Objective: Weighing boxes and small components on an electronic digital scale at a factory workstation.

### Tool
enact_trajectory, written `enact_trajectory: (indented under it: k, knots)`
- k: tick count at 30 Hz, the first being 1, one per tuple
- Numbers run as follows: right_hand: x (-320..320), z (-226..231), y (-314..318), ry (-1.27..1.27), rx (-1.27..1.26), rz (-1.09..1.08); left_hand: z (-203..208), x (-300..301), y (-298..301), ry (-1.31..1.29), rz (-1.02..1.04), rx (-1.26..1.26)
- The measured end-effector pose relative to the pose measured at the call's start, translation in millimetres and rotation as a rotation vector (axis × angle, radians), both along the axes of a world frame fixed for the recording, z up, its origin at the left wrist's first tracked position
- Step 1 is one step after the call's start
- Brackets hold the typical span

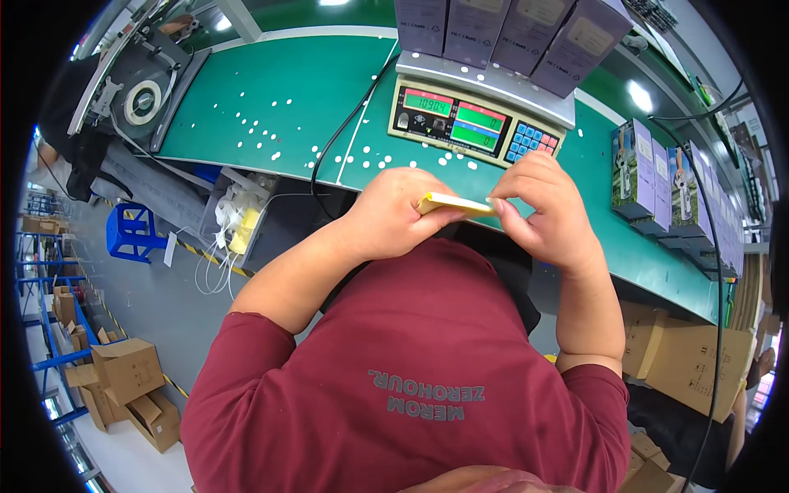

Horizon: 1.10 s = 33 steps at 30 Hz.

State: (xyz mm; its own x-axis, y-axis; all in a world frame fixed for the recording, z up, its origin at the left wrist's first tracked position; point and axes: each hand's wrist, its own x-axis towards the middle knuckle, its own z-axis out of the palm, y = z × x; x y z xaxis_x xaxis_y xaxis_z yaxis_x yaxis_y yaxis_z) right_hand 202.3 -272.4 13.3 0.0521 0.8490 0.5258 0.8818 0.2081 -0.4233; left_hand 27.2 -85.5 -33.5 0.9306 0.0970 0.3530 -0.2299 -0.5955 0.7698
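Observation:
My left hand (393,212) is closed on a thin yellow-and-white pad (457,203), which looks like a small stack of paper. It is seen nearly edge-on in front of my chest, near the table's front edge. At the pad's right end, the thumb and forefinger of my right hand (546,207) are pinched together; whether something small sits between their tips is hard to make out. Just beyond my hands stands a beige weighing scale (485,115) with green displays and blue keys. Several purple boxes (514,33) stand upright on its metal platform.
Small white dots lie scattered over the green table (271,82). A black cable (349,123) crosses it. A label-roll machine (136,94) stands at the left end, more purple boxes (649,177) at the right. A blue stool (131,234) and cardboard boxes (130,370) are on the floor.

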Motion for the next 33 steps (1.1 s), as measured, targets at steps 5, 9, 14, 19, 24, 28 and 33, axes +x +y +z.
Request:
enact_trajectory:
  k: [5,9,14,19,24,28,33]
  knots:
    - [29.3,30.4,1.0,0.015,0.183,-0.057,-5.4,-2.2,12.2,0.038,-0.043,-0.166]
    - [78.8,111.9,13.2,-0.333,0.448,-0.357,-29.9,-4.0,24.1,0.229,0.04,-0.527]
    - [159.8,176.7,45.9,-0.578,0.216,-0.557,-61.3,6.6,34.7,0.147,0.015,-0.834]
    - [191.5,184.0,59.6,-0.648,-0.15,-0.528,-65.7,10.7,39.5,0.145,0.002,-0.869]
    - [180.9,182.5,48.0,-0.583,-0.139,-0.427,-68.9,9.2,45.1,0.179,0.041,-0.884]
    - [126.7,138.3,33.5,-0.37,0.012,-0.343,-66.9,11.9,46.6,0.14,0.084,-0.807]
    - [44.5,44.4,29.5,-0.169,-0.212,-0.102,-65.2,21.8,46.8,0.214,0.09,-0.713]
